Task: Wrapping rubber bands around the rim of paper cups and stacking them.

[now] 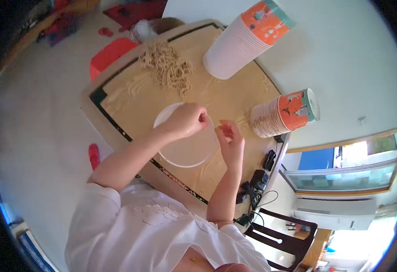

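Note:
My left hand [190, 120] is closed, thumb against curled fingers, above a round, pale, shallow dish or lid [185, 152] with a white rim. Close to its right, my right hand [231, 140] has its fingers curled in toward the thumb, near the dish's right edge. Anything within either hand's grip is too small or hidden to make out. Beyond the left hand lies a loose heap of tan, cord-like loops [167, 68] on the wood-patterned tabletop [130, 95].
A tall stack of paper cups [239, 47] stands at the back, with a shorter cup stack [282, 114] at the right. Black adapters and cables [255, 186] crowd the right edge. A red stool [110, 56] is past the far left edge; a dark chair [284, 238] stands lower right.

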The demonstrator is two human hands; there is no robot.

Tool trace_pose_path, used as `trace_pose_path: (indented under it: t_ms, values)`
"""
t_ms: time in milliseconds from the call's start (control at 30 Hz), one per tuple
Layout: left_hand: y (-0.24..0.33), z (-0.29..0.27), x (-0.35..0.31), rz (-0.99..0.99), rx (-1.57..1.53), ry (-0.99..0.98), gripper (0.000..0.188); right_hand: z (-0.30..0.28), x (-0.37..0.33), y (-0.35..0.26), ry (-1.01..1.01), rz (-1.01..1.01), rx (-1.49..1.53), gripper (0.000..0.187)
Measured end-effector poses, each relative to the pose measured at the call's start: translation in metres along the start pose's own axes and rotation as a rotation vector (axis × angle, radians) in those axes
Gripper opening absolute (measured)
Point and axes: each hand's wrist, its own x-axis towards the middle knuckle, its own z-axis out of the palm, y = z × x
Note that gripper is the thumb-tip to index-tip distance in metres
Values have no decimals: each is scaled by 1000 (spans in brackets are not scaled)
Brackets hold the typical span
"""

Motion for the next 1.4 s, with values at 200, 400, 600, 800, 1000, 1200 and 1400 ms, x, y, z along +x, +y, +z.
trace_pose_path:
  t_ms: [200, 400, 600, 800, 1000, 1200, 1400]
  values:
    - [-21, 2, 8, -36, 228, -7, 12, 12, -2, 8, -130, 160, 23, 25]
    - [-27, 6, 7, -84, 92, -52, 8, 14, -13, 17, -116, 183, 78, 25]
    - [-29, 9, 7, -94, 30, -66, 8, 12, -11, 29, -157, 306, 410, 17]
    - [-35, 12, 9, -67, 71, -27, 8, 21, -5, 39, -185, 303, 423, 20]
    - [-34, 16, 9, -41, 68, -38, 9, 24, -3, 41, -142, 306, 442, 19]
    - [-34, 18, 9, -18, 70, 6, 10, 23, -3, 43, -157, 331, 411, 20]
    - [-33, 16, 7, 27, 84, 13, 14, 23, -3, 43, -167, 345, 474, 21]
